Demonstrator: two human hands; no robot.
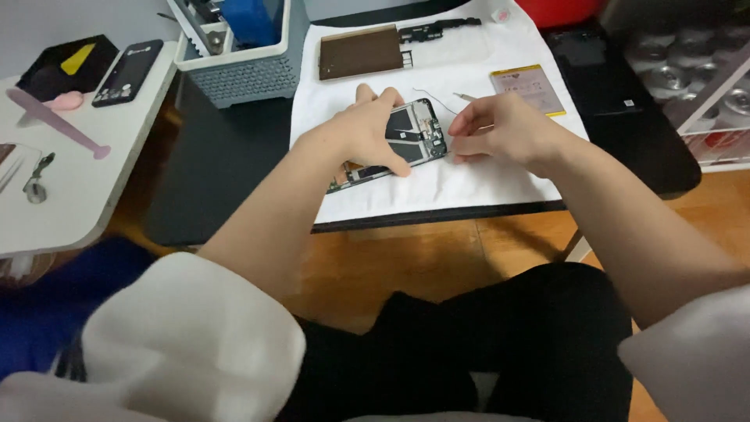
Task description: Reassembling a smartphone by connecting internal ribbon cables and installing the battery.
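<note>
White sleeves and your dark-clad lap fill the bottom of the head view, with both bare forearms reaching forward over the wooden floor. Your left hand (361, 133) lies on the opened phone (406, 141), fingers spread over its near end and the thumb pressing its lower edge. Your right hand (500, 129) sits just beside the phone's right edge, fingertips drawn together in a pinch (what they pinch is too small to tell). The phone lies tilted on a white cloth (437, 184) spread across the dark counter (219, 156). Farther back on the cloth rest a brown flat panel (359, 52) and a pale battery with a yellow edge (527, 88). A grey basket (242, 74) stands to the left, and a second phone (127, 72) lies on the white side counter (70, 195).
</note>
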